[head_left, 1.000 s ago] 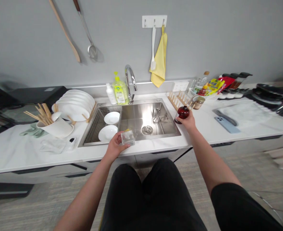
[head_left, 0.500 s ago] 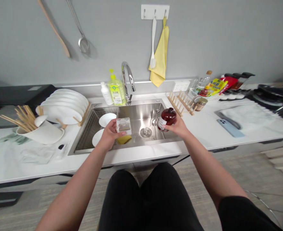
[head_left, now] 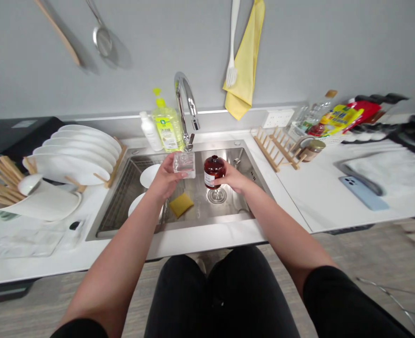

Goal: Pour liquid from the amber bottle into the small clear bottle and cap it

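Over the sink [head_left: 228, 211], my left hand [head_left: 165, 177] is closed around a clear, square glass container [head_left: 184, 164], gripping its left side. My right hand [head_left: 232, 177] holds a dark red-brown bottle [head_left: 214, 170] with a white label, fingers wrapped round its right side. The bottle is upright, its narrow neck uncovered at the top. A small gap separates the two things. Below them a yellow sponge [head_left: 181, 205] lies on the sink floor, left of the drain [head_left: 217, 195]. The chrome faucet [head_left: 188, 101] rises behind the container.
White bowls [head_left: 148, 176] sit in the wire basket on the sink's left. Soap bottles [head_left: 167, 126] stand behind the sink. Left are racked plates [head_left: 80, 155] and a chopstick holder [head_left: 48, 202]. Right are a wooden rack [head_left: 279, 148], a jar [head_left: 312, 150] and a phone [head_left: 364, 192].
My right hand has brought the bottle left, from the sink's right side to near its middle. The glass container has risen slightly, and more of the sponge shows. The camera view has shifted.
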`<state>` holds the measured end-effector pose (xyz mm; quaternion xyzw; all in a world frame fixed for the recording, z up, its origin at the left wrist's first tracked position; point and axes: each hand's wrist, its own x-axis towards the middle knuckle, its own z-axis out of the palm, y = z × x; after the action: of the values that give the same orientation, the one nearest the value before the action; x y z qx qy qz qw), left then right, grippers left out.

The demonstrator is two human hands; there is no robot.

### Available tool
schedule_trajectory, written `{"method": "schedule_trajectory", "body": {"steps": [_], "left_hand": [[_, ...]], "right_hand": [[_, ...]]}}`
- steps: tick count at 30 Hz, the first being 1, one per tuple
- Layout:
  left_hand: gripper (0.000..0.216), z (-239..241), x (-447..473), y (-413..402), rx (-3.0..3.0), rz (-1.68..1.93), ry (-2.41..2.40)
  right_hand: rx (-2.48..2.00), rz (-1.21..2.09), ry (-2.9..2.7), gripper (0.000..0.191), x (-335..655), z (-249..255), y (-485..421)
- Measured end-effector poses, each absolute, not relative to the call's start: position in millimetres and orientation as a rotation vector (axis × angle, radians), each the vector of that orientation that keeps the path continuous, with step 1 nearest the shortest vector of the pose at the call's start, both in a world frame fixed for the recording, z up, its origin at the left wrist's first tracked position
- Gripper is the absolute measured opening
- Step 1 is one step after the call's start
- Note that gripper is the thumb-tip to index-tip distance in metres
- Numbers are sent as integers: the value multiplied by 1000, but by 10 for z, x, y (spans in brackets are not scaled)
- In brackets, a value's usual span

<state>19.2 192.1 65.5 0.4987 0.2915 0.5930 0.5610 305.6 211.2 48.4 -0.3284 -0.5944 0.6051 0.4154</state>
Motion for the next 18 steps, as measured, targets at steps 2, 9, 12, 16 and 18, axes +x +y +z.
{"method": "schedule_trajectory", "body": {"steps": [2, 9, 12, 16, 18], "left_hand": [[89, 582, 154, 2022, 1182, 1389, 682], [96, 340, 96, 2183, 1144, 1367, 674], [92, 283, 109, 2218, 1131, 1395, 672], [77, 266, 128, 2245, 1095, 1397, 667], [74, 272, 133, 2247, 1110, 1392, 662]], "right_hand": [[-832, 1555, -1488, 98, 3008, 427, 2197], [-845, 1570, -1488, 99, 3023, 254, 2391], [-869, 1553, -1492, 99, 3066, 240, 2419], [-912, 1551, -1469, 97, 3061, 232, 2404], [-929, 1554, -1467, 96, 3036, 223, 2384]]}}
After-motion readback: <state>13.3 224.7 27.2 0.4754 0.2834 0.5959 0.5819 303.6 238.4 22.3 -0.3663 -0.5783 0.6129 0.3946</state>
